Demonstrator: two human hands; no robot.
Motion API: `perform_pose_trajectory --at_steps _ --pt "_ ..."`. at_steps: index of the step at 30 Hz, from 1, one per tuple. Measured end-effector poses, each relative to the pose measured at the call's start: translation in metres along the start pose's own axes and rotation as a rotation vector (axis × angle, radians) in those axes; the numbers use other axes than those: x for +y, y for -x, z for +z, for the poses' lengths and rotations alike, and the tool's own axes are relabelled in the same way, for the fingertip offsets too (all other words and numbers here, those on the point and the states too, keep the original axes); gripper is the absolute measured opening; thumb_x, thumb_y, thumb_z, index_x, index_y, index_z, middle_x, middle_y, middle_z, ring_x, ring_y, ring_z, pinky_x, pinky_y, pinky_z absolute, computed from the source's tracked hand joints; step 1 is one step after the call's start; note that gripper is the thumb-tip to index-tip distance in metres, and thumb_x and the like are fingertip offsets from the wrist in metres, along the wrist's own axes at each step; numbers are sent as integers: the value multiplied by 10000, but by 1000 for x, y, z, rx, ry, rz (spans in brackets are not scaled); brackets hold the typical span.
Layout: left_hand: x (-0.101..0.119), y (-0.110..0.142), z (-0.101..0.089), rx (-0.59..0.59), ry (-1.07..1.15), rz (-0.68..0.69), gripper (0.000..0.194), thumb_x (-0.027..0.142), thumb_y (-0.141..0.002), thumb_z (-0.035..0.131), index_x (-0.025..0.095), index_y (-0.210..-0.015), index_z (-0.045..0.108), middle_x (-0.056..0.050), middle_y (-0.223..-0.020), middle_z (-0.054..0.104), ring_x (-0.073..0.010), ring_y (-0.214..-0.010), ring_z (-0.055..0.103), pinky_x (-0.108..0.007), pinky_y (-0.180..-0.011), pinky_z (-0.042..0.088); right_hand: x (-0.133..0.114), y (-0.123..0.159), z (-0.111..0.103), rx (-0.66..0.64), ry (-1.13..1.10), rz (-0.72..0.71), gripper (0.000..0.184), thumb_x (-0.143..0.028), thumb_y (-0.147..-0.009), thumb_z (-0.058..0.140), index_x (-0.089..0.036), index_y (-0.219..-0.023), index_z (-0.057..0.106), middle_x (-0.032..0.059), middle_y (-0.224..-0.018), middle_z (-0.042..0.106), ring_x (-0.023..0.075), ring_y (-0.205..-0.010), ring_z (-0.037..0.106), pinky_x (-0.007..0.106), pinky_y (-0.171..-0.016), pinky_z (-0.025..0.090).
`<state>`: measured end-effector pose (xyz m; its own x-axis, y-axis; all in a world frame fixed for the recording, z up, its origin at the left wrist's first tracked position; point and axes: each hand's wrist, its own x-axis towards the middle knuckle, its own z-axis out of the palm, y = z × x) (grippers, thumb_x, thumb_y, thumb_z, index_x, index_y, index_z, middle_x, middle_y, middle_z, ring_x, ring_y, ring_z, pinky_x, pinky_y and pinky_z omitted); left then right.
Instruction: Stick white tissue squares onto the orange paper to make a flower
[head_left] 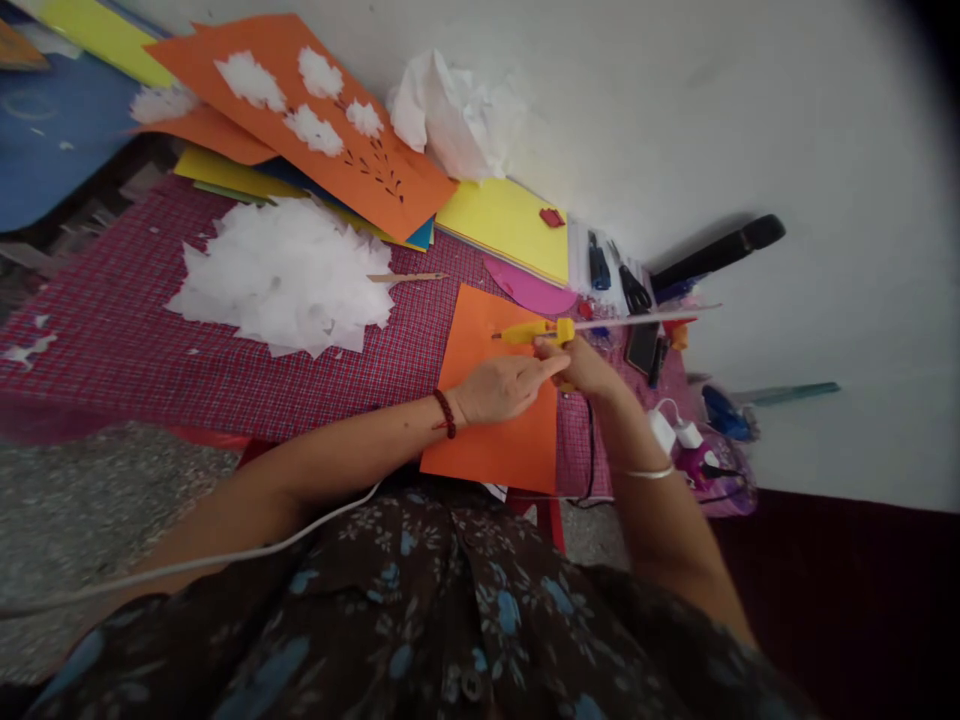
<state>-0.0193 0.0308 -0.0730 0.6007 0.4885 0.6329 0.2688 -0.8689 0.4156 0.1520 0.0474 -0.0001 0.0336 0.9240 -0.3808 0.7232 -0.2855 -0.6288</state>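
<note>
My right hand (583,366) is wrapped round the handle of a yellow glue gun (531,331). A long whitish glue stick (645,318) sticks out of its back end, and its nozzle points left over a sheet of orange paper (487,450). My left hand (502,388) lies over the same sheet with its index finger stretched toward my right hand. That fingertip overlaps the right hand; whether they touch I cannot tell. The left hand's other fingers are partly hidden. Left of the sheet is a large pile of white paper pieces (281,275).
A brown pencil-like stick (409,277) lies beside the pile. Behind are orange sheets with white flower shapes (405,190), crumpled white paper (457,115) and a yellow sheet (510,220). Scissors (634,288), a blue cutter (598,264) and a power strip with plugs (694,465) are at right.
</note>
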Motion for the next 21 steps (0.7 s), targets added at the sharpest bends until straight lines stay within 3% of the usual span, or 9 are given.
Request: perform_pose_trajectory --at_steps 2,5,8,11,13,17,21 --pt "0 0 0 -48 14 -39 477 144 -996 354 96 -1462 443 -134 -1146 730 -224 -1034 699 -377 -891 559 -6 -7 -19 -87 47 116 358 -481 -931 559 -191 -723 531 -34 -453 474 91 -387 423 204 -389 318" --pt "-2 -1 1 -123 9 -102 448 145 -984 386 106 -1413 507 -148 -1199 719 -228 -1070 694 -363 -890 549 -17 -14 -42 -228 110 157 402 -478 -957 540 -177 -692 549 -21 -433 474 82 -381 418 202 -388 305" --pt "-6 -2 1 -208 -12 -160 357 162 -983 404 115 -1266 617 -143 -1113 744 -237 -988 711 -344 -812 542 -26 -6 -64 -218 255 195 416 -468 -950 572 -168 -663 574 -22 -422 451 75 -365 385 214 -384 280" --pt "-9 -3 -2 -262 4 -221 294 189 -992 419 146 -1135 671 -122 -1074 754 -230 -939 716 -329 -784 526 -20 26 -98 -95 307 205 416 -473 -958 554 -153 -706 645 -26 -436 425 80 -383 378 224 -403 283" --pt "-12 -4 -5 -298 25 -266 282 213 -994 422 164 -1095 681 -114 -1086 755 -231 -947 714 -327 -786 517 -4 60 -127 37 241 207 367 -458 -965 536 -156 -836 702 -12 -506 493 85 -427 402 227 -438 321" --pt "-18 -10 -7 -364 44 -344 298 253 -980 428 167 -1107 683 -118 -1096 753 -256 -983 704 -338 -801 502 51 137 -177 401 155 339 262 -345 -952 557 -183 -1101 700 17 -695 626 89 -519 461 224 -506 389" --pt "-17 -14 -6 -527 6 -316 309 280 -974 416 168 -1072 687 -101 -1031 756 -245 -910 692 -319 -738 465 119 183 -198 641 235 551 247 -213 -919 568 -124 -1130 662 15 -639 580 115 -526 505 237 -514 418"
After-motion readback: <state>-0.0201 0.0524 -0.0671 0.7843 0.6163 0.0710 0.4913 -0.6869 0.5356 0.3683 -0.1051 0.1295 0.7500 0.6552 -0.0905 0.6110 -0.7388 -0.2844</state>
